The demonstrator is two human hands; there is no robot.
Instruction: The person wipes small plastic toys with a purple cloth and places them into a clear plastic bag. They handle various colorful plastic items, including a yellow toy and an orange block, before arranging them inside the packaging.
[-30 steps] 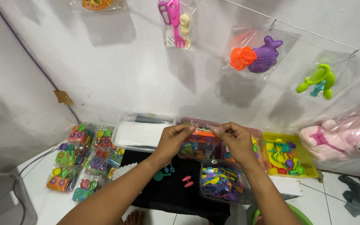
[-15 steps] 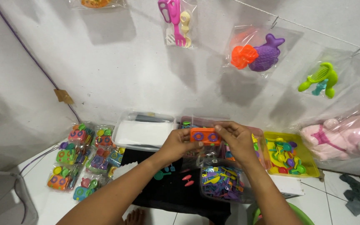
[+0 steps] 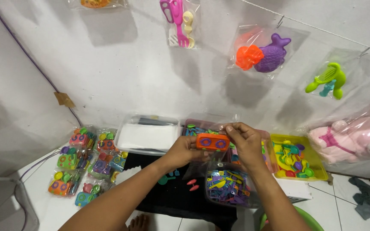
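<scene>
Your left hand [image 3: 184,150] and right hand [image 3: 246,142] hold 1 orange toy stove [image 3: 212,142] between them, inside a clear plastic bag [image 3: 219,164], fingers pinched on its ends. It sits above a black cloth [image 3: 174,196], just in front of a clear box [image 3: 148,136]. A yellow tray [image 3: 317,169] of small toys lies to your right, packed toy bags [image 3: 84,164] to your left.

Pink plush bear [image 3: 356,139]; yellow toy tray [image 3: 317,173]; bagged comb [image 3: 327,80].
</scene>
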